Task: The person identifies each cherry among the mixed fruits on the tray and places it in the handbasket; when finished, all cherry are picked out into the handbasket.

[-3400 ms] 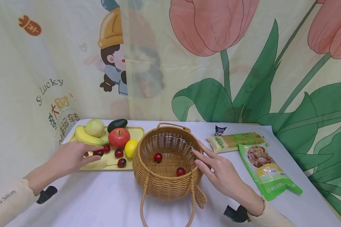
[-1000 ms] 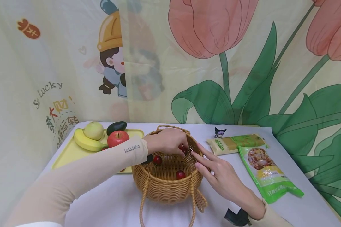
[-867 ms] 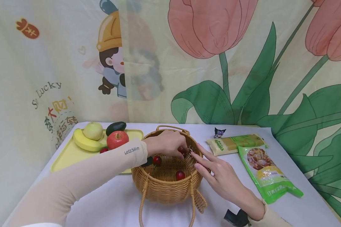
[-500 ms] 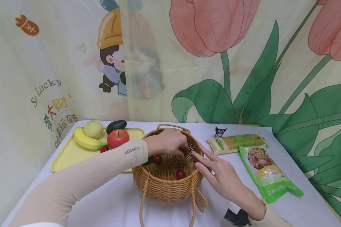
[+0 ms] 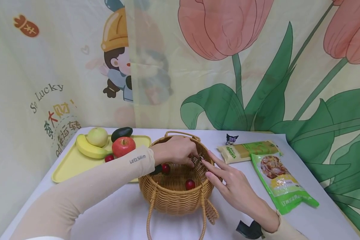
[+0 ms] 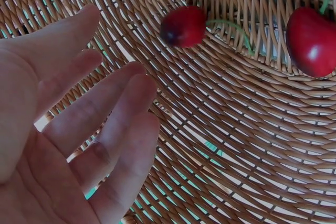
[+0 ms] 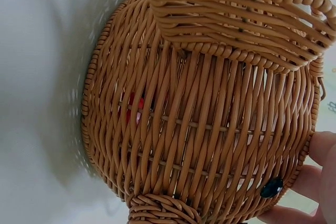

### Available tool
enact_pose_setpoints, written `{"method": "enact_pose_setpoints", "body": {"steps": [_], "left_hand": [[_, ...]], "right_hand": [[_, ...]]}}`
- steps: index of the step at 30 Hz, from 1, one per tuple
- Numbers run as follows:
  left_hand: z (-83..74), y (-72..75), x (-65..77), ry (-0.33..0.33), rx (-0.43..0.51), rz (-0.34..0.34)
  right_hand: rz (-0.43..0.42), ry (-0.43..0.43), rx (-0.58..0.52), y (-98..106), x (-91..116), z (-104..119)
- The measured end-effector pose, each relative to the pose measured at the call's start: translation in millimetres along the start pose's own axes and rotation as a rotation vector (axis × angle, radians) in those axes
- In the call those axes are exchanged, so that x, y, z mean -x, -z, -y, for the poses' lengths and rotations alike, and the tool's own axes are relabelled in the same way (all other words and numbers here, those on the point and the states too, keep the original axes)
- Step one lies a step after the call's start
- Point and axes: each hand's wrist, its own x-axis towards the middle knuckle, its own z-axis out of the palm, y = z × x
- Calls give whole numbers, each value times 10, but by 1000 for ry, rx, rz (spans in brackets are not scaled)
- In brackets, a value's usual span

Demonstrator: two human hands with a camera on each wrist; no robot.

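Observation:
A round brown wicker basket stands at the table's middle, its handle hanging forward. My left hand reaches inside over the left rim; in the left wrist view its fingers are spread, loosely bent, with nothing between them. Two dark red cherries are visible in the basket, one cherry near the left wall and another cherry toward the front. The left wrist view shows a cherry with a green stem near the hand. My right hand rests extended fingers against the basket's right rim.
At left, a yellow tray bears a banana, a pale green round fruit, an avocado, a red apple and a cherry; my sleeve covers part. Right lie a noodle pack, a green food bag and a small figure.
My left hand has gone from the tray into the basket with a cherry, and has let it go within the last half second. My right hand stays at the rim.

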Motion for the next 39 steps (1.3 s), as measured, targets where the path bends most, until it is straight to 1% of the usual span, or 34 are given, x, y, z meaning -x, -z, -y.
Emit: {"method": "enact_pose_setpoints", "body": {"steps": [9, 28, 39], "left_hand": [[-5, 4, 2, -11, -2, -14], [0, 13, 11, -10, 26, -12], [-3, 16, 17, -14, 30, -22]], "right_hand": [[10, -19, -5, 3, -2, 7], [7, -16, -14, 0, -2, 9], [7, -13, -13, 3, 0, 7]]}}
